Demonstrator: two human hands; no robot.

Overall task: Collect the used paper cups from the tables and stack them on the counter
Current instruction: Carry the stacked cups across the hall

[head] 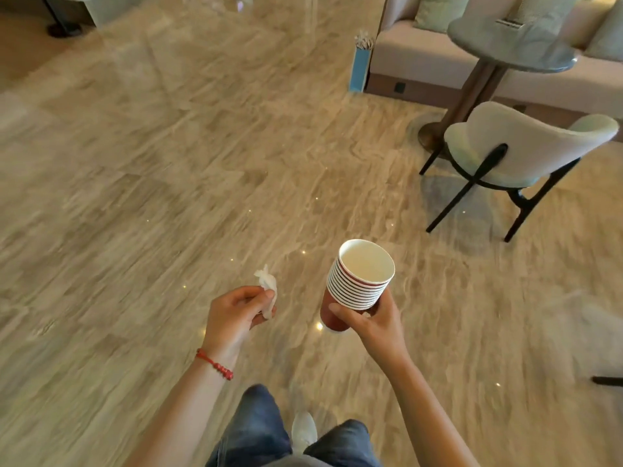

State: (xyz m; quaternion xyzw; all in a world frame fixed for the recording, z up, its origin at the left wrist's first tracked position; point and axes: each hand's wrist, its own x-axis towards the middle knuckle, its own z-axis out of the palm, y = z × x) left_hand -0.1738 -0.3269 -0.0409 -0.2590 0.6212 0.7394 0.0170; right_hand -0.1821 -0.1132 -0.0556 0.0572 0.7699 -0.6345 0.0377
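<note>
Polished beige stone floor (168, 197) throughout. Right hand (374, 323) grips nested cup stack (359, 281) at 5 o'clock, long axis tilted, mouth toward 1 o'clock. Left hand (236, 315) pinches crumpled tissue (268, 288). Chair (526, 146), round table (512, 45), sofa (421, 55) at 2 o'clock.

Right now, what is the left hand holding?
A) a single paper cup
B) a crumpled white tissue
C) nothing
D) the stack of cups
B: the left hand pinches a crumpled white tissue, while the right hand grips the stack of paper cups.
</note>
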